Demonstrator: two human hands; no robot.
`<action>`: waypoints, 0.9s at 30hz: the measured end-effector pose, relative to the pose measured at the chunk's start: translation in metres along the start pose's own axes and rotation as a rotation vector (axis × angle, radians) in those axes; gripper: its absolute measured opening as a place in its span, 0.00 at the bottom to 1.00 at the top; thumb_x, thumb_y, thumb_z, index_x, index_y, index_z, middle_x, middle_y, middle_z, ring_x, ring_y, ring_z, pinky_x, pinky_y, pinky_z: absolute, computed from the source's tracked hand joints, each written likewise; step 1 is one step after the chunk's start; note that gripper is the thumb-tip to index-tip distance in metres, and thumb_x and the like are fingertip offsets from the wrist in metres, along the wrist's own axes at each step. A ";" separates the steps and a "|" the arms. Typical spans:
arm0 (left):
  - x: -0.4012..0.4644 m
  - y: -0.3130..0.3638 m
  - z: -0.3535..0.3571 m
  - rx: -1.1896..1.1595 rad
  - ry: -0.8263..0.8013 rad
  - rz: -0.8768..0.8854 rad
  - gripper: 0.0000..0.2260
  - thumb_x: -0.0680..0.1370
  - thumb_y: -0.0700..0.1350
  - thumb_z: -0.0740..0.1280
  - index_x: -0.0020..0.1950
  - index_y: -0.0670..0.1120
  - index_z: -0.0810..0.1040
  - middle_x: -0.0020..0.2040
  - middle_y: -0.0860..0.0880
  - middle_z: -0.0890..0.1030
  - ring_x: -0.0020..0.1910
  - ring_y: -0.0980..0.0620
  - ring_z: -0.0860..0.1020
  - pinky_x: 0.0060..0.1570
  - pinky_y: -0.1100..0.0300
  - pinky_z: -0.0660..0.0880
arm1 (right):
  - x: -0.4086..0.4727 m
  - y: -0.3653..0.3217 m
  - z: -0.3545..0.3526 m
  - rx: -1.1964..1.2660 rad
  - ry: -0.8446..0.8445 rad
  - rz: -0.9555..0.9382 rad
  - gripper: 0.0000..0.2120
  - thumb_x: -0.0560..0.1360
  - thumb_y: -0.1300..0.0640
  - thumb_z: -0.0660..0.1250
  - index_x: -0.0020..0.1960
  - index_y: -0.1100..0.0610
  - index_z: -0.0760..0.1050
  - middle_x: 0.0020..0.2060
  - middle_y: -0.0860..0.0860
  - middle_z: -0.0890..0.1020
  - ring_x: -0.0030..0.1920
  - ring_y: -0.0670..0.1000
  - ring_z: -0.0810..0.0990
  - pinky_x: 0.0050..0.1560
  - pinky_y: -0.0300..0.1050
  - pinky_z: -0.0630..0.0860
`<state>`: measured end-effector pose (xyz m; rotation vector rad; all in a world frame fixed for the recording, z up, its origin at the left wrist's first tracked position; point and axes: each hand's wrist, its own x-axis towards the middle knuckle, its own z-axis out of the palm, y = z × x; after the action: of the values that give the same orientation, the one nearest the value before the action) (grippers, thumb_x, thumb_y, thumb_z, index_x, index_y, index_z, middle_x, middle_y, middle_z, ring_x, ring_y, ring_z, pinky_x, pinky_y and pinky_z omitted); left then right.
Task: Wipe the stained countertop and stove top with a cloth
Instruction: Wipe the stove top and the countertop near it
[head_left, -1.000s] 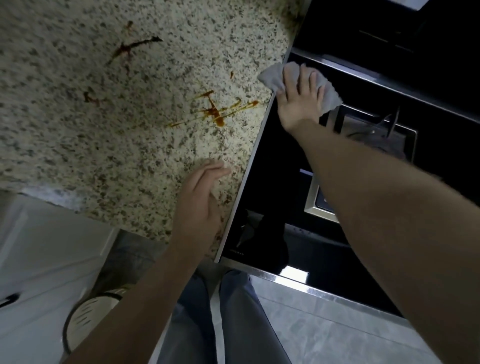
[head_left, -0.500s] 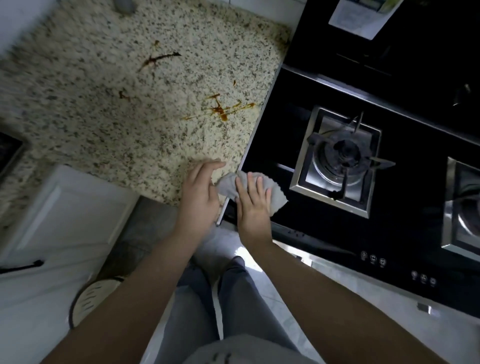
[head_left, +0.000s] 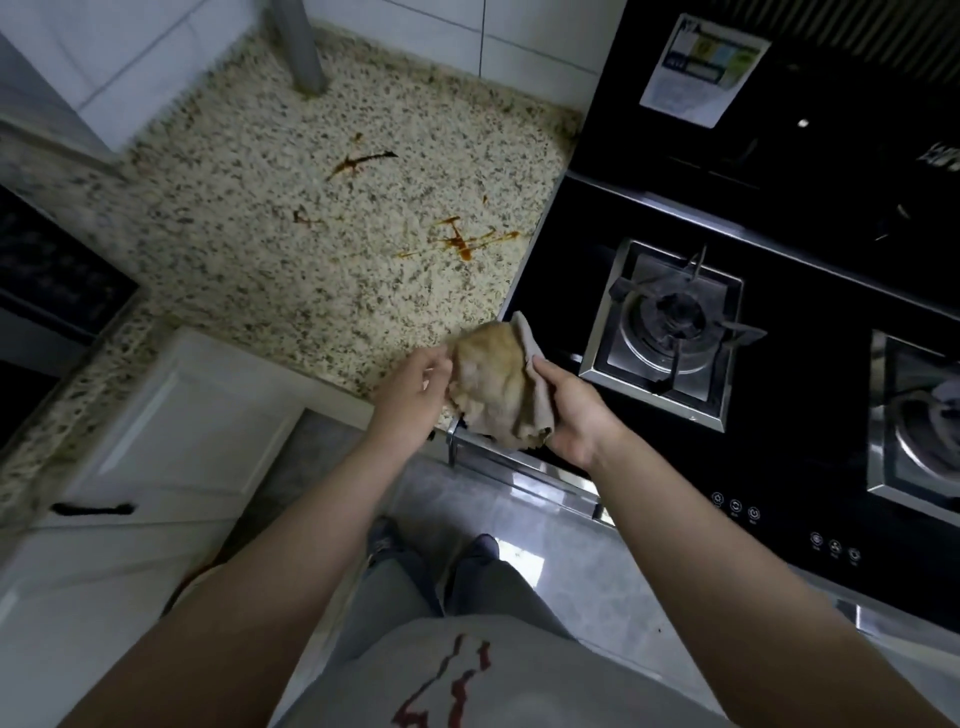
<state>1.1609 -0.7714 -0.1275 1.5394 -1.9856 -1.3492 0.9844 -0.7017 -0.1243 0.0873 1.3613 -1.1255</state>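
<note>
Both hands grip the cloth (head_left: 496, 387): left hand (head_left: 410, 397) pinching, right hand (head_left: 574, 415) clutching, apparently above the countertop (head_left: 311, 249) edge.

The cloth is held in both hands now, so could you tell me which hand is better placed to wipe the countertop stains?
Probably the left hand: it pinches the cloth on the countertop side, nearer the stains. The right hand is over the stove top.

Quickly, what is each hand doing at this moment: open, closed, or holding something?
Left hand: pinches the left edge of the cloth.
Right hand: grips the cloth's right side.
</note>
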 end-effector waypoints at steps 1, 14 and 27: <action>-0.001 0.006 -0.001 -0.023 -0.024 -0.014 0.18 0.85 0.53 0.57 0.71 0.46 0.74 0.65 0.50 0.78 0.61 0.55 0.74 0.59 0.60 0.67 | -0.006 -0.005 -0.001 0.038 -0.051 0.025 0.19 0.85 0.49 0.60 0.68 0.60 0.78 0.61 0.62 0.84 0.62 0.61 0.83 0.64 0.61 0.77; -0.003 0.026 -0.011 -0.723 0.105 -0.224 0.09 0.77 0.45 0.74 0.57 0.52 0.85 0.55 0.55 0.85 0.56 0.56 0.83 0.53 0.55 0.80 | -0.029 -0.023 -0.001 0.082 -0.150 -0.151 0.21 0.81 0.54 0.67 0.72 0.61 0.75 0.64 0.64 0.81 0.66 0.61 0.81 0.69 0.59 0.76; -0.009 0.062 -0.011 -0.624 -0.101 -0.173 0.23 0.83 0.59 0.61 0.75 0.51 0.71 0.72 0.51 0.75 0.67 0.51 0.76 0.67 0.49 0.73 | -0.045 -0.028 0.024 0.041 -0.141 -0.280 0.12 0.83 0.60 0.64 0.64 0.59 0.80 0.62 0.59 0.83 0.61 0.53 0.83 0.62 0.46 0.79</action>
<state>1.1351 -0.7690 -0.0695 1.3689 -1.2970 -1.9109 0.9915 -0.7057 -0.0667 -0.1554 1.2492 -1.3669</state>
